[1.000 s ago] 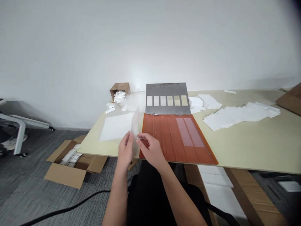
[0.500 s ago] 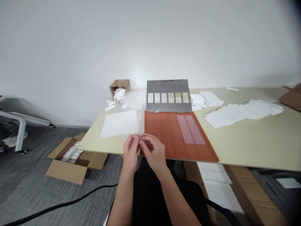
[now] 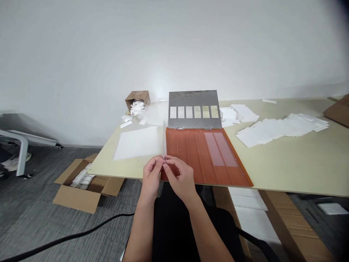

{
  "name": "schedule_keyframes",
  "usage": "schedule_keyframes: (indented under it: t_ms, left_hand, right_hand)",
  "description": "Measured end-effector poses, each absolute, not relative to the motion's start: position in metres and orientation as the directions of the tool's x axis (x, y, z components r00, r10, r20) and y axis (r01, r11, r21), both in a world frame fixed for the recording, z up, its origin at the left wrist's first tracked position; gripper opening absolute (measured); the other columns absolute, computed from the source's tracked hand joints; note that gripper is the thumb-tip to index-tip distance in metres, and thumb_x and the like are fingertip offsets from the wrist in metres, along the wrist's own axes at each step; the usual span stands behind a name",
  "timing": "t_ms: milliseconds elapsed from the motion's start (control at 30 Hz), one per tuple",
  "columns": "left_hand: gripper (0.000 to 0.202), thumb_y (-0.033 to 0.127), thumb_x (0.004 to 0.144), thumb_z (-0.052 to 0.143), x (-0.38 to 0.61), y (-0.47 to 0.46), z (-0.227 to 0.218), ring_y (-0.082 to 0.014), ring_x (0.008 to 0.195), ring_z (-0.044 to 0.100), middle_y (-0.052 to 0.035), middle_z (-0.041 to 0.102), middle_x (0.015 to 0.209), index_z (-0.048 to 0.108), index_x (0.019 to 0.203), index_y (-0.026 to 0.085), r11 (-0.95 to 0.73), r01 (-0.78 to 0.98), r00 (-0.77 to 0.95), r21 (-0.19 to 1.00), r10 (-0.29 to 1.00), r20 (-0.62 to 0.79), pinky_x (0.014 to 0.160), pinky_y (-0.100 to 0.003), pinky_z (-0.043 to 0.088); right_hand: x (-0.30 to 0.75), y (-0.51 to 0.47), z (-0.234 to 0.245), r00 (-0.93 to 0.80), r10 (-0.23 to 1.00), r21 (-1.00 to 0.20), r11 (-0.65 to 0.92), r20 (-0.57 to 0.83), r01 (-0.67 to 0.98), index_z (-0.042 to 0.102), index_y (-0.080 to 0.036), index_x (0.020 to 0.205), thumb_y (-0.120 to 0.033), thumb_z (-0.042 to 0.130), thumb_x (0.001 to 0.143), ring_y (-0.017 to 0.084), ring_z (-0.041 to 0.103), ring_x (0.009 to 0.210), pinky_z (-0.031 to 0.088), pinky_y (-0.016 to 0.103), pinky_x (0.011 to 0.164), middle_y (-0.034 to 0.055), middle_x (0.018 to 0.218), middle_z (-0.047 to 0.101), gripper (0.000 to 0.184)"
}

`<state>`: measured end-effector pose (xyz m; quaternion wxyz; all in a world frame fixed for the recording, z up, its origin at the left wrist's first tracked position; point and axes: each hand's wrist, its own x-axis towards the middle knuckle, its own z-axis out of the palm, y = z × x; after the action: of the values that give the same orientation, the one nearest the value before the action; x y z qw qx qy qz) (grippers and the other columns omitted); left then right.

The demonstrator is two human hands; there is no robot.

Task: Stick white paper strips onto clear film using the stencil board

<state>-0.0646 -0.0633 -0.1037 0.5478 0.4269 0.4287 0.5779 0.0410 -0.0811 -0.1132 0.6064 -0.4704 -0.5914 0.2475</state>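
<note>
My left hand (image 3: 151, 174) and my right hand (image 3: 180, 178) meet at the table's front edge, fingertips pinched together. Between them is the lower end of a thin translucent plastic strip (image 3: 164, 140), standing up and seen nearly edge-on. Just right of it lies an orange grooved tray (image 3: 193, 153). Two pale translucent strips (image 3: 213, 149) lie side by side in the tray's right part. A grey metal lid (image 3: 193, 98) with a row of small windows is hinged to its back edge and stands raised. Left of my hands, a stack of translucent white sheets (image 3: 137, 143) rests on the table.
A small cardboard box (image 3: 137, 96) spills white pieces at the back left. White cards (image 3: 282, 129) lie fanned out on the right. On the floor stands an open carton (image 3: 77, 198) with white pieces inside. A black cable (image 3: 81, 231) crosses the carpet.
My hands stay pinched on the strip, and its lower end has turned slightly between my fingers. The whole view has shifted a little.
</note>
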Motion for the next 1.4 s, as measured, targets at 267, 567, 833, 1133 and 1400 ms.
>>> schedule_keyframes:
  t_ms: [267, 567, 833, 1133, 1400]
  left_hand:
    - [0.03, 0.046, 0.087, 0.065, -0.059, -0.062, -0.111, -0.014, 0.083, 0.057, -0.0011, 0.064, 0.084, 0.063, 0.079, 0.017, -0.165, -0.126, -0.026, 0.978, 0.986, 0.163, 0.081, -0.025, 0.047]
    - [0.029, 0.049, 0.096, 0.051, -0.056, -0.058, -0.12, -0.0176, 0.081, 0.067, -0.0052, 0.069, 0.09, 0.053, 0.094, 0.02, -0.178, 0.048, -0.169, 0.983, 0.968, 0.184, 0.075, -0.031, 0.055]
    - [0.022, 0.037, 0.097, 0.048, -0.064, -0.055, -0.119, -0.0172, 0.085, 0.069, -0.0056, 0.07, 0.092, 0.061, 0.1, 0.019, -0.207, 0.103, -0.056, 0.973, 0.975, 0.214, 0.079, -0.031, 0.058]
    - [0.05, 0.021, 0.081, 0.069, -0.063, -0.06, -0.118, -0.0227, 0.118, 0.061, -0.0096, 0.058, 0.132, 0.057, 0.129, 0.025, -0.294, 0.204, 0.084, 0.934, 0.956, 0.282, 0.093, -0.033, 0.056]
    - [0.063, 0.02, 0.077, 0.074, -0.054, -0.06, -0.12, -0.0281, 0.124, 0.06, -0.0109, 0.044, 0.148, 0.052, 0.136, 0.027, -0.233, 0.098, -0.006, 0.968, 0.972, 0.235, 0.092, -0.032, 0.057]
  right_hand:
    - [0.053, -0.079, -0.115, 0.215, 0.902, -0.927, 0.356, 0.374, 0.12, 0.069, -0.023, 0.086, -0.027, 0.057, 0.09, 0.019, 0.07, 0.104, 0.053, 0.034, 0.094, 0.0055, 0.106, 0.075, 0.014]
    - [0.058, -0.069, -0.123, 0.245, 0.944, -0.974, 0.228, 0.22, -0.006, 0.066, -0.021, 0.087, -0.036, 0.056, 0.092, 0.018, 0.069, 0.086, 0.053, 0.031, 0.08, 0.0042, 0.092, 0.073, 0.018]
    - [0.06, -0.067, -0.121, 0.233, 0.953, -0.979, 0.205, 0.194, -0.024, 0.061, -0.021, 0.086, -0.041, 0.053, 0.093, 0.015, 0.064, 0.075, 0.052, 0.028, 0.073, 0.001, 0.081, 0.069, 0.023]
    - [0.064, -0.067, -0.116, 0.249, 0.95, -0.981, 0.19, 0.19, 0.025, 0.061, -0.022, 0.086, -0.042, 0.05, 0.092, 0.016, 0.064, 0.076, 0.05, 0.029, 0.073, 0.0018, 0.082, 0.069, 0.023]
    - [0.072, -0.073, -0.114, 0.371, 0.861, -0.833, 0.101, 0.347, 0.545, 0.061, -0.021, 0.084, -0.03, 0.047, 0.093, 0.016, 0.061, 0.072, 0.038, 0.034, 0.078, 0.0013, 0.079, 0.069, 0.019]
